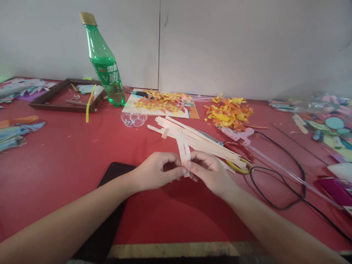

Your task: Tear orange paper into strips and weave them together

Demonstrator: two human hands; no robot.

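My left hand (pixel 162 170) and my right hand (pixel 207 170) meet near the middle of the view. Between their pinched fingertips they hold pale paper strips (pixel 183 148), which stand upright side by side. Both hands are closed on the lower ends. Behind them, a pile of loose pale strips (pixel 203 141) slants across the red table. Scissors with red handles (pixel 239 148) lie partly under that pile, and a yellow handle loop (pixel 238 170) shows at its right end.
A green bottle (pixel 106 69) stands by a dark frame (pixel 57 107). Orange and yellow scraps (pixel 228 112) lie behind a pink glue gun (pixel 239 135), whose black cord (pixel 304 176) loops right. A black phone-like slab (pixel 110 205) sits under my left arm.
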